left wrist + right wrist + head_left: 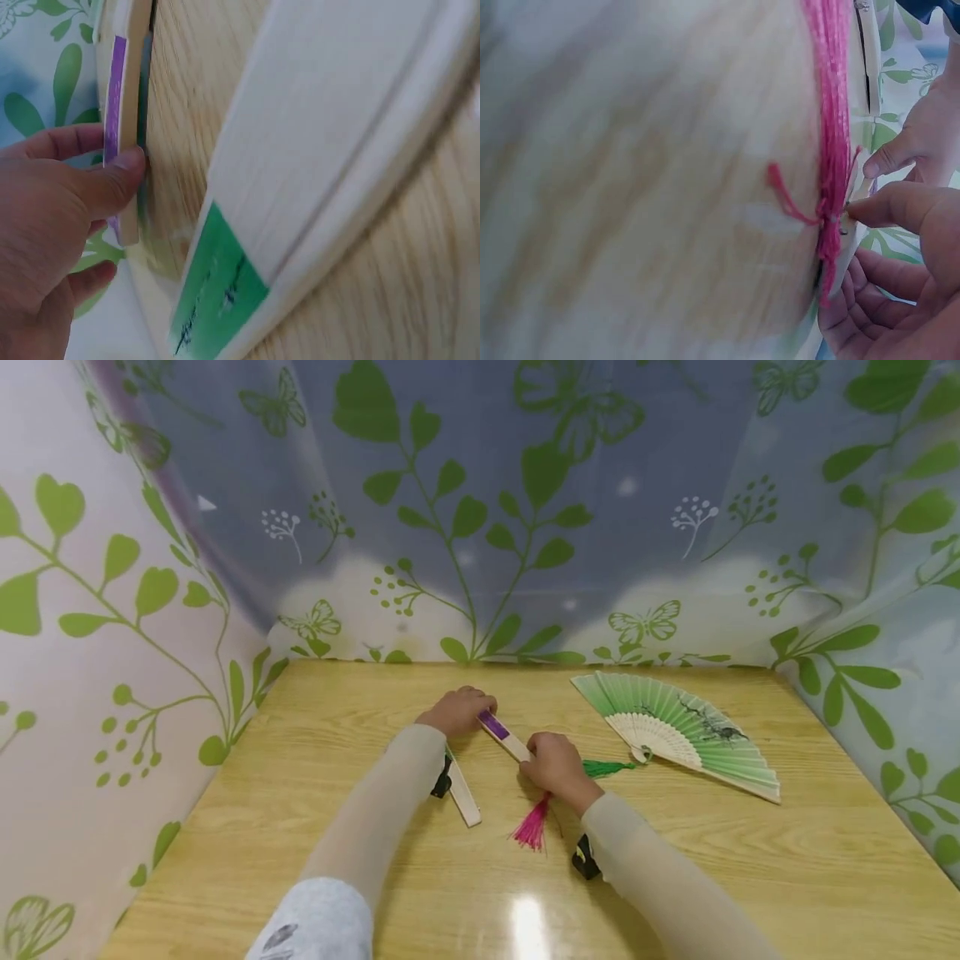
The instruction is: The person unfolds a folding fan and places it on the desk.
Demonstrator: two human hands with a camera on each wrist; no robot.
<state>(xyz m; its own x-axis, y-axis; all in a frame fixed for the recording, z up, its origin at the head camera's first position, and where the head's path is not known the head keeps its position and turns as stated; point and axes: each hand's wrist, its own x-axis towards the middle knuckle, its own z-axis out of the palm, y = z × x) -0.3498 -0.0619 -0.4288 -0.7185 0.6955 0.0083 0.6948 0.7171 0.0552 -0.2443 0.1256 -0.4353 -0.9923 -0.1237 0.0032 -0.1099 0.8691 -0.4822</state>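
A folded hand fan with a purple strip (504, 735) is held between both hands. My left hand (456, 712) pinches its far end, thumb along the pale side in the left wrist view. My right hand (557, 767) grips the near, rivet end, from which a pink tassel (532, 825) hangs. In the right wrist view, thumb and fingers close round that end beside the tassel's knot (829, 217). Under the left wrist lies a second folded fan (463, 793), pale wood; its green tip (217, 289) shows in the left wrist view.
A spread green fan (675, 718) with dark painted branches lies on the wooden table (315, 710) to the right. Its green tassel (606, 768) stretches toward my right hand. A leaf-patterned curtain (480, 568) rises behind the table and along its sides.
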